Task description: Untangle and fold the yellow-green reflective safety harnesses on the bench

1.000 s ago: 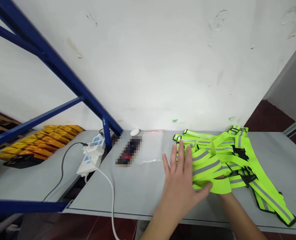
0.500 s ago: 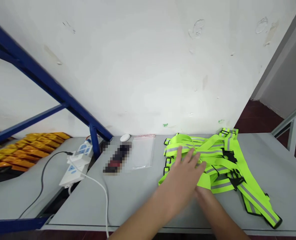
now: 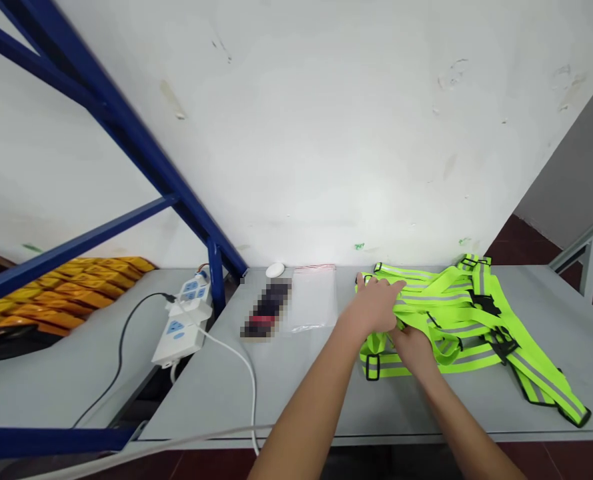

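Observation:
A neon-yellow reflective vest (image 3: pixel 456 313) of elastic straps, with grey stripes and black buckles, lies bunched on the right half of the grey table. My left hand (image 3: pixel 376 305) is on its left end, fingers bent over the upper straps. Close beside it, lower and to the right, my right hand (image 3: pixel 415 350) holds the straps from below, its fingertips hidden under the fabric. A black slider buckle (image 3: pixel 373 367) shows at the vest's lower left corner.
Left of the vest lie a clear zip bag (image 3: pixel 313 300), a blurred-out dark object (image 3: pixel 269 310) and a white disc (image 3: pixel 275 270). A white power strip (image 3: pixel 181 330) with cables sits by the blue frame (image 3: pixel 171 180). Orange-yellow packages (image 3: pixel 66 290) are farther left.
My left hand has gone from spread fingers above the straps to bent fingers on them. The straps at the left end have shifted, baring a lower buckle. The view has swung left.

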Tool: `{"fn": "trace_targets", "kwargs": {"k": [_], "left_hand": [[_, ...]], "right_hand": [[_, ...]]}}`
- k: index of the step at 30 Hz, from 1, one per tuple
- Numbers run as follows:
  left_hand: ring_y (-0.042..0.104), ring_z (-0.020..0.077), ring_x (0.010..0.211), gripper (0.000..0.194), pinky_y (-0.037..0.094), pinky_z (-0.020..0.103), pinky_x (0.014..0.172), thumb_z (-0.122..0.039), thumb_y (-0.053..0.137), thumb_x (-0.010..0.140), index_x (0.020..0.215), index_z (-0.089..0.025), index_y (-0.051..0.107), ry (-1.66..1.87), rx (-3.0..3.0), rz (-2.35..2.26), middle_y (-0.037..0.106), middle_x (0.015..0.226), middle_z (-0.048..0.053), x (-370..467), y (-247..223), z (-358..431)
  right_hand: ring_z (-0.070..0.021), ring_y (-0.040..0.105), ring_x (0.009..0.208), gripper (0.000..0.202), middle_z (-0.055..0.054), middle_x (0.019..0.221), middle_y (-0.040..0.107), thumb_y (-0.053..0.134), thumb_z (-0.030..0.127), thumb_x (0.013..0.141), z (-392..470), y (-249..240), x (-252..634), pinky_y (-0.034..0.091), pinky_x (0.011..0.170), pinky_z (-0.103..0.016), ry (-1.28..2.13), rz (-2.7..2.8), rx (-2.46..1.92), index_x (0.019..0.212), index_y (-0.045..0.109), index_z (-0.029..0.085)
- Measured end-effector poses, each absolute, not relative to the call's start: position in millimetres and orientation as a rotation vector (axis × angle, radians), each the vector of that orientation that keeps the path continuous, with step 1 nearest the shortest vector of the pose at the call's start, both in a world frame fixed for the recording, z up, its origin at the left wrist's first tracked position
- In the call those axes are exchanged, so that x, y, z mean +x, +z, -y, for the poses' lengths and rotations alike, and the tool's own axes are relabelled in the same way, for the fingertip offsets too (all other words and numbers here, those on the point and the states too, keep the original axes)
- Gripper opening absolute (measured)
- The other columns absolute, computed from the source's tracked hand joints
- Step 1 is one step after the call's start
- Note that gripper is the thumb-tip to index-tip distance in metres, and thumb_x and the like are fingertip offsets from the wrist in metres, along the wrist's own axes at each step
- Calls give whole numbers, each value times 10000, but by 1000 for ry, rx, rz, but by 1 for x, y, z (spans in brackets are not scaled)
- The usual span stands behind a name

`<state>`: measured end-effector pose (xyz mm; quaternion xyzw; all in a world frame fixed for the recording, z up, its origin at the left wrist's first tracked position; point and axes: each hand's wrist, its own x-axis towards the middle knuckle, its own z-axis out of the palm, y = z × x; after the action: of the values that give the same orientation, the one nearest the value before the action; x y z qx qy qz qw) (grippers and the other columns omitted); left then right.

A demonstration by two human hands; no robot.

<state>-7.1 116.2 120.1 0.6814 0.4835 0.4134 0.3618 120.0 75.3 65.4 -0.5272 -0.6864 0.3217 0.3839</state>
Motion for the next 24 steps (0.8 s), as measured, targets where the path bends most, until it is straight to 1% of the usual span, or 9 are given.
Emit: {"fn": "trace_targets", "kwargs": {"k": [3,5,7,9,11,14,17,21,24], "left_hand": [[543,417,1138,432,56,639,1108,-115,716,497,899,-273,707,1088,1723,-1185,704,899,92,-25,117,-116],[575,374,1089,433,242,570,1097,-78,666,527,915,-263,719,1129,1656,-1132,705,993,94,-33,118,-111],[581,328,1086,459,340,479,1068,-46,626,551,954,-244,723,1288,1467,-1068,693,1068,83,-35,117,-106],[573,276,1108,441,366,402,1057,-47,619,594,986,-229,708,1578,1073,-1005,686,1090,59,-29,111,-101],[590,217,1085,368,401,343,1024,-92,620,674,1014,-222,675,1827,503,-917,687,1072,32,-17,102,-99],[655,192,944,224,491,328,899,-202,569,787,999,-192,642,1841,-35,-776,690,1006,49,2,86,-103],[684,208,842,198,529,337,822,-287,545,831,903,-136,652,1758,-86,-685,697,930,104,6,80,-114],[691,260,900,299,535,366,832,-331,541,826,936,-95,689,1673,-21,-530,709,963,151,-6,90,-127],[656,282,1045,391,510,387,905,-340,487,841,1086,-105,681,1638,76,-373,691,1111,151,-12,103,-133]], "right_hand": [[-293,569,1195,374,-55,1029,737,443,432,866,-75,78,112,353,1074,-472,615,1872,-1406,1103,686,276],[-301,585,1163,366,-66,1051,730,450,411,857,-77,86,110,367,1059,-463,429,1941,-1419,1068,709,261],[-324,595,1134,376,-91,1071,721,468,407,839,-79,95,109,385,1036,-465,296,1958,-1440,1047,722,223],[-341,622,1067,398,-123,1056,721,473,415,836,-80,106,108,444,954,-449,198,1976,-1500,1030,729,182],[-322,674,898,396,-128,951,740,451,410,859,-79,119,105,503,769,-392,112,2035,-1603,994,738,173],[-257,679,695,359,-90,879,752,439,342,887,-77,138,101,443,558,-302,77,2136,-1636,1064,722,209],[-228,674,674,372,-77,964,755,495,348,868,-77,148,109,438,553,-280,144,2053,-1519,1159,692,225],[-204,594,483,545,-58,757,754,597,513,786,-84,151,139,443,470,-294,537,1658,-1617,1202,681,172],[-273,689,736,687,-93,993,749,687,534,698,-93,147,164,523,566,-298,751,1294,-1611,1254,646,132]]}}
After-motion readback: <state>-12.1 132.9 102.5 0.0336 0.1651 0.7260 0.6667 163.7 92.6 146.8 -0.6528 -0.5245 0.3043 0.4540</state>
